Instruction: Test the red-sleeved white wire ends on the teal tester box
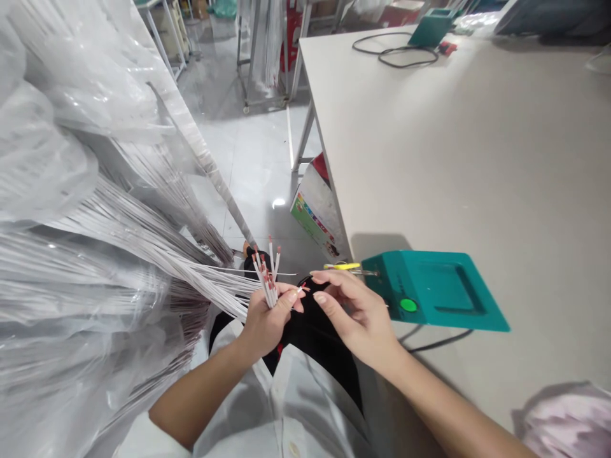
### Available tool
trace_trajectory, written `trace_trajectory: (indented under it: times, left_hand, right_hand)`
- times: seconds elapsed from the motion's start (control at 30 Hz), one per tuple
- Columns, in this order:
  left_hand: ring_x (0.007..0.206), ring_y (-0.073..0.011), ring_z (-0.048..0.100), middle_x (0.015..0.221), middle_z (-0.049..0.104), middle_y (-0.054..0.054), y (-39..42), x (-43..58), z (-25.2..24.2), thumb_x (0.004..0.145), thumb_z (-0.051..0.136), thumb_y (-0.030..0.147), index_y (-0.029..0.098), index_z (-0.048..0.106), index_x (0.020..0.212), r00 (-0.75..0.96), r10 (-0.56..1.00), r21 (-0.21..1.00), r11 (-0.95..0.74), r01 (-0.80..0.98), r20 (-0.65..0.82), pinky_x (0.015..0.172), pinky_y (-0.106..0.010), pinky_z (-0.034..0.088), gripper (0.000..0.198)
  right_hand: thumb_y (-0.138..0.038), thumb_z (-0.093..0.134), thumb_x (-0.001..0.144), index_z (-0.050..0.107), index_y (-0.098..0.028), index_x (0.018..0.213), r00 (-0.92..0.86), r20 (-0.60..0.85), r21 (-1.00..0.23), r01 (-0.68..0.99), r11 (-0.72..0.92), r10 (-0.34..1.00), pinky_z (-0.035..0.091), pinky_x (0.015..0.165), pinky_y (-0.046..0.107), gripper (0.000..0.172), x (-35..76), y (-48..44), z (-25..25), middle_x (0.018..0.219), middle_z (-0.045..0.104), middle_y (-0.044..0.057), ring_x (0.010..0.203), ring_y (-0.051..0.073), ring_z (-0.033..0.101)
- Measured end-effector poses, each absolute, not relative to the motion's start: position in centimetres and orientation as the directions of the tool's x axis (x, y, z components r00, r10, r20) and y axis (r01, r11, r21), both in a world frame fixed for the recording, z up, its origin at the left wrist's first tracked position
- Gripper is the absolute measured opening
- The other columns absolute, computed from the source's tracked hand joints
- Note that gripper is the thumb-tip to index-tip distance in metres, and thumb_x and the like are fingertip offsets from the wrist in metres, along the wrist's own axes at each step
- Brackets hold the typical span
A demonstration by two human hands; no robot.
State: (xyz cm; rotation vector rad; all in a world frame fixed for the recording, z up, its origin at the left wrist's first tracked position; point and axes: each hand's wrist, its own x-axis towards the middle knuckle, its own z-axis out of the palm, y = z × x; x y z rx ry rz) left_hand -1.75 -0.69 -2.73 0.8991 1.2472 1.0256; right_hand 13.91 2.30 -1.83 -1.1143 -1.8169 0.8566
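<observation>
My left hand (264,318) is closed around a small bunch of thin white wires with red tips (268,277), the tips pointing upward. My right hand (347,308) sits just to its right, with thumb and forefinger pinched on the red end of a single wire (301,289) next to the bunch. Both hands hover over my lap, just off the table's left edge. A teal box-shaped device (432,289) with a round green button (408,305) rests on the table right beside my right hand.
Large bundles of white wires in clear plastic (95,210) fill the left side. A yellow-handled tool (342,266) lies by the teal device. On the beige table (477,146), a second teal device (432,27) and black cable (396,54) sit far back. A cardboard box (315,213) stands under the table.
</observation>
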Motion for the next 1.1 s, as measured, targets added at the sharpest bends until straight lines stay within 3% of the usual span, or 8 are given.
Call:
trace_trajectory:
  times: [0.13,0.4,0.47,0.57,0.67,0.77,1.0,1.1]
  left_hand:
    - [0.043,-0.0064,0.032,0.047,0.038,0.006,-0.7,-1.6,-2.4,0.082,0.051,0.039,0.014,0.056,0.064,0.044,0.959,0.959,0.281,-0.023,-0.280,0.046,-0.022,0.027,0.031]
    - [0.073,-0.0153,0.059,0.075,0.066,-0.002,-0.5,-1.7,-2.6,0.079,0.055,0.025,0.016,0.063,0.073,-0.050,0.984,0.964,0.179,0.197,-0.172,0.074,-0.026,0.044,0.013]
    - [0.075,-0.0157,0.060,0.077,0.065,-0.002,-0.5,-1.7,-2.9,0.081,0.053,0.025,0.017,0.063,0.076,-0.059,0.993,0.959,0.115,0.261,-0.103,0.075,-0.027,0.044,0.014]
    - [0.075,-0.0152,0.059,0.076,0.064,-0.002,-0.5,-1.7,-3.2,0.082,0.051,0.023,0.018,0.063,0.076,-0.049,0.999,0.947,0.008,0.322,0.009,0.074,-0.026,0.045,0.015]
    - [0.075,-0.0149,0.060,0.077,0.065,-0.003,-0.7,-1.4,-3.3,0.082,0.051,0.021,0.018,0.063,0.076,-0.033,0.998,0.941,-0.043,0.334,0.058,0.073,-0.026,0.045,0.014]
    - [0.075,-0.0153,0.060,0.077,0.065,-0.003,-0.9,-1.2,-3.4,0.080,0.052,0.021,0.017,0.063,0.075,-0.032,0.999,0.946,0.011,0.325,-0.001,0.073,-0.026,0.045,0.013]
    - [0.072,-0.0141,0.058,0.074,0.064,-0.001,-0.6,-1.1,-2.7,0.078,0.056,0.027,0.015,0.065,0.077,-0.038,0.966,0.961,0.257,0.097,-0.255,0.072,-0.026,0.045,0.015]
    - [0.070,-0.0136,0.057,0.073,0.064,-0.002,-0.5,-0.8,-2.5,0.076,0.057,0.026,0.015,0.065,0.075,-0.033,0.964,0.960,0.265,0.093,-0.263,0.070,-0.025,0.044,0.014]
  right_hand:
    - [-0.016,0.055,0.082,0.062,-0.019,0.089,-0.358,0.333,-0.833,0.321,0.450,0.873,0.051,0.057,0.024,0.009,13.6,2.7,-1.5,0.081,0.064,0.005,0.063,0.012,0.060]
    - [-0.011,0.045,0.083,0.063,-0.016,0.083,-0.510,0.413,-0.566,0.505,0.651,0.755,0.049,0.061,0.026,0.019,13.9,3.0,-0.6,0.077,0.063,0.007,0.069,0.015,0.059]
    - [-0.014,0.044,0.082,0.062,-0.016,0.074,-0.487,0.259,-0.710,0.490,0.506,0.834,0.046,0.058,0.025,0.020,13.8,3.2,-0.1,0.069,0.060,0.005,0.064,0.014,0.056]
    - [-0.025,0.051,0.078,0.057,-0.016,0.064,-0.463,-0.207,-0.953,0.294,-0.071,0.862,0.037,0.043,0.021,0.018,13.9,3.8,0.1,0.050,0.047,-0.003,0.044,0.008,0.045]
    - [-0.034,0.066,0.064,0.054,-0.015,0.063,-0.555,-0.544,-0.765,0.018,-0.644,0.630,0.027,0.033,0.018,0.022,14.1,4.0,-0.5,0.047,0.043,-0.008,0.032,0.003,0.033]
    - [-0.037,0.074,0.057,0.053,-0.015,0.062,-0.606,-0.608,-0.611,-0.054,-0.790,0.512,0.028,0.031,0.017,0.031,14.3,3.6,-1.5,0.049,0.047,-0.007,0.031,0.002,0.036]
    - [-0.048,0.063,0.073,0.061,-0.017,0.097,-0.348,-0.344,-0.939,0.110,-0.327,0.872,0.044,0.045,0.023,0.040,14.5,2.8,-1.1,0.071,0.060,0.000,0.049,0.009,0.051]
    - [-0.036,0.056,0.082,0.064,-0.017,0.082,-0.390,-0.043,-0.942,0.323,0.093,0.920,0.046,0.057,0.027,0.021,14.5,3.1,-1.0,0.072,0.062,0.003,0.060,0.012,0.055]
